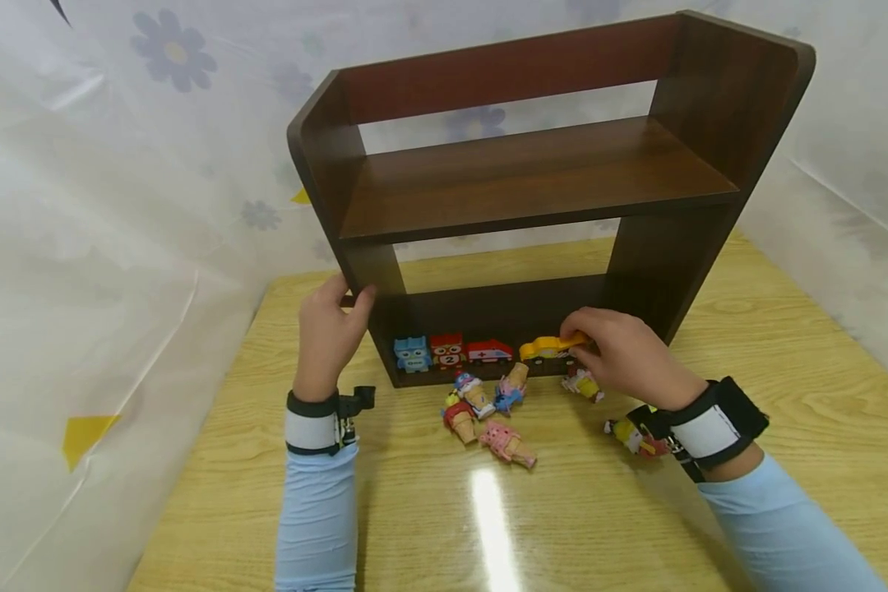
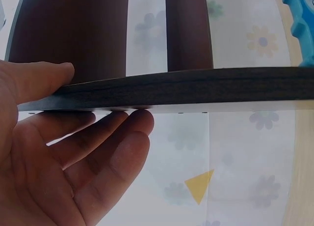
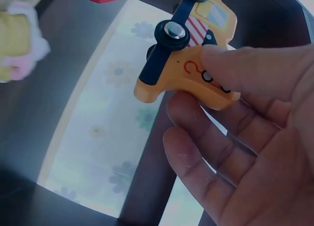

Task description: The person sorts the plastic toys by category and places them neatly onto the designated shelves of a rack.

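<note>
A dark brown wooden shelf (image 1: 540, 177) stands on the table. My left hand (image 1: 333, 333) grips its left side panel (image 2: 196, 91), thumb on the inner face and fingers against the outer one. At the right end of the bottom shelf, my right hand (image 1: 625, 349) pinches a yellow toy truck (image 3: 181, 73) with black wheels between thumb and fingers. To its left on that shelf stand a red-and-white toy ambulance (image 1: 490, 352), a red owl block (image 1: 447, 350) marked 2 and a blue owl block (image 1: 413, 354).
Several ice-cream-cone figures, among them a pink one (image 1: 506, 444), lie before the shelf on the wood-grain table (image 1: 414, 510). Another figure (image 1: 583, 384) lies below my right hand, and more (image 1: 632, 436) lie by the right wrist. A flower-patterned sheet (image 1: 170, 164) hangs around the table.
</note>
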{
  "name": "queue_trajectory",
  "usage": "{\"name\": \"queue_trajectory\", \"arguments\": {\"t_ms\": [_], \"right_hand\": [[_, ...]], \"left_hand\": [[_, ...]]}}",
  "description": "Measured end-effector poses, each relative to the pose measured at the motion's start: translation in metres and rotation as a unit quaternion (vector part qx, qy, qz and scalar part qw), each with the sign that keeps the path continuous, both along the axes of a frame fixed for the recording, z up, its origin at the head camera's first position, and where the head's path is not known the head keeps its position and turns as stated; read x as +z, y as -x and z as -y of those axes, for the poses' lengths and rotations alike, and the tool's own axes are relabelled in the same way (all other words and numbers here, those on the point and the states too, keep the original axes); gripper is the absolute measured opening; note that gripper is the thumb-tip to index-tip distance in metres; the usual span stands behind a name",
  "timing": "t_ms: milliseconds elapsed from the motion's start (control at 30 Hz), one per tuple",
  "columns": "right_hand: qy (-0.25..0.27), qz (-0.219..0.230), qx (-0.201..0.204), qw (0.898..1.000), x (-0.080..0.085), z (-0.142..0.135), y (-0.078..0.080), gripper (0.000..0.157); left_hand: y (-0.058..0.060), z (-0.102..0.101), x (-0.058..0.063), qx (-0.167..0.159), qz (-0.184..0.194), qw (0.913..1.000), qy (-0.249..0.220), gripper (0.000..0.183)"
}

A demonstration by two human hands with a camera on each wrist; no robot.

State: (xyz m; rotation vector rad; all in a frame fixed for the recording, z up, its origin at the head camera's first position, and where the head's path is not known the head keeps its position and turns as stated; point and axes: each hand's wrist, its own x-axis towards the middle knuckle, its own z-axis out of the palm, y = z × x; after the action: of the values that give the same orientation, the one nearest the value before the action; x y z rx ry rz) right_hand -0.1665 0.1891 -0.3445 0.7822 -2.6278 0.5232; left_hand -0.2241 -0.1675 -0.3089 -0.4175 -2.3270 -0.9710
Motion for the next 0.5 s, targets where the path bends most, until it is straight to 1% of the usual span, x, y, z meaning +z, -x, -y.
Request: {"name": "queue_trajectory", "arguments": {"t_ms": [133,267,400,500], "right_hand": [[0.005,-0.005,0.002,1.0,0.006,0.003,0.005,0.022],[-0.005,-0.013,0.005,1.0,0.009,0.003,0.01,0.021],[-0.026,-0.008,0.003,1.0,0.011,0.001,0.02,0.018],[-0.03,0.003,-0.006,1.0,0.013,-0.001,0.029,0.018]], "left_hand": [[0.0,0.0,-0.001,-0.003,-0.002,1.0,-0.002,0.017],[0.0,-0.001,-0.001,-0.002,-0.002,1.0,-0.001,0.017],[0.001,0.0,-0.001,0.0,0.001,1.0,-0.002,0.018],[0.001,0.0,0.0,0.004,0.005,1.0,-0.002,0.018]]}}
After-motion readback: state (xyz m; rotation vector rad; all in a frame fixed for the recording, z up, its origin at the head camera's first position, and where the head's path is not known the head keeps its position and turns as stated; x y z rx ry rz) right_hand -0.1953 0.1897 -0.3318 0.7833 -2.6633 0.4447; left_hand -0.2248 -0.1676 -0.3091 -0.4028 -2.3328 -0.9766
